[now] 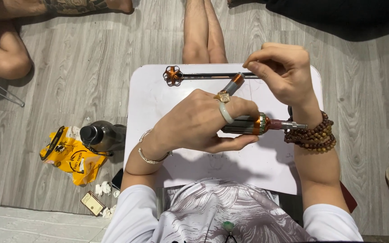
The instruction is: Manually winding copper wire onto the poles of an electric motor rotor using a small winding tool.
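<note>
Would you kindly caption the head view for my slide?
Left hand grips a motor armature over a white table; right hand pinches above.

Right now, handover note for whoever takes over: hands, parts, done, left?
Left hand: wrapped around a motor rotor, held level over the white table.
Right hand: fingertips pinched above the rotor; what they hold is too small to tell.
Second rotor lies behind the left hand, an orange coil piece at the far edge.
Done and left: cannot be read from this view.

left hand (199,123) gripping motor armature (253,124), right hand (281,69) pinched above, white table (266,166)
</note>
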